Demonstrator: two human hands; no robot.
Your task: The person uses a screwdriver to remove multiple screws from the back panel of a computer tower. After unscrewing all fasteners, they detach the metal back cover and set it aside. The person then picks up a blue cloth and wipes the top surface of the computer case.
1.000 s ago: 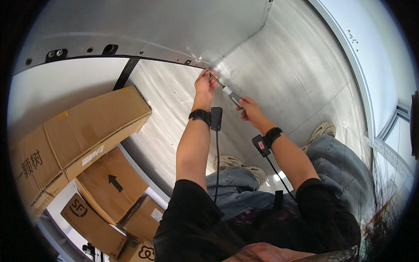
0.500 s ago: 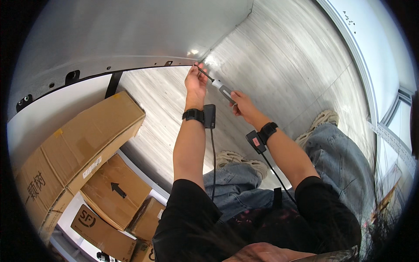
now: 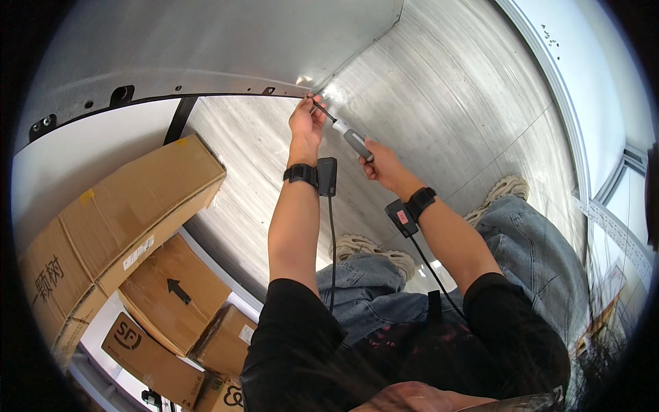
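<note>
My right hand (image 3: 382, 165) is wrapped around the grey and white handle of a screwdriver (image 3: 353, 140). Its thin dark shaft slants up and to the left, toward the bottom edge of a large grey metal panel (image 3: 226, 48). At that edge, near the panel's corner, the fingers of my left hand (image 3: 305, 127) are curled closed about the shaft's tip. Whatever they pinch there is too small to make out, and the tip itself is partly hidden by them. Each wrist wears a black strap with a small cabled box.
Holes and slots line the panel's lower edge, with a black bar (image 3: 180, 127) below. Several cardboard boxes (image 3: 137, 199) are stacked at the left. Pale wood-look flooring (image 3: 467, 89) lies under my feet, and a white frame (image 3: 559, 82) runs along the right.
The view has shifted slightly, so the panel's edge and boxes sit a little differently in it. Both hands keep their places at the panel corner, and the screwdriver stays in my right hand.
</note>
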